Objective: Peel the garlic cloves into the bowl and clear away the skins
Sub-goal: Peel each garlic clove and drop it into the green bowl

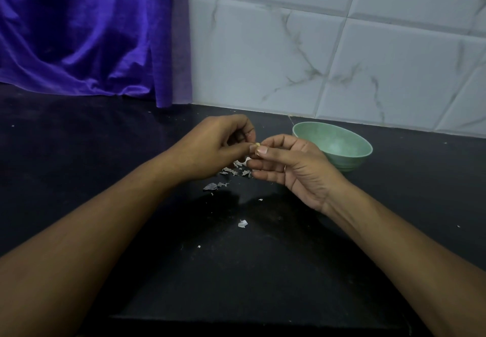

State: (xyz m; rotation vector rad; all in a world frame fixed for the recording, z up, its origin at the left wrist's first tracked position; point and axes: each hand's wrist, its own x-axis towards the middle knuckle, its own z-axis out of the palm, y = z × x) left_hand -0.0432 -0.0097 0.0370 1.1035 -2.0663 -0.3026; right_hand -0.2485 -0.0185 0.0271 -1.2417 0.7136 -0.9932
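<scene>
Head view: left hand (210,147) and right hand (286,168) meet above the dark desk (105,152), both pinching a small garlic clove (258,144) between thumb and fingertips. Loose skins (231,172) lie scattered on the desk under the hands. Green bowl (339,137) just right, near the tiled wall (342,47). Purple cloth (79,34) back left.

hands (218,144) (289,168): 2 | bowl (347,163): 1 | garlic clove (258,144): 1 | curtain (79,34): 1

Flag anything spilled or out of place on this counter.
Papery garlic skins lie scattered on the black counter left of the green bowl, with one stray scrap nearer the camera. The bowl stands upright; nothing else looks odd.
</scene>
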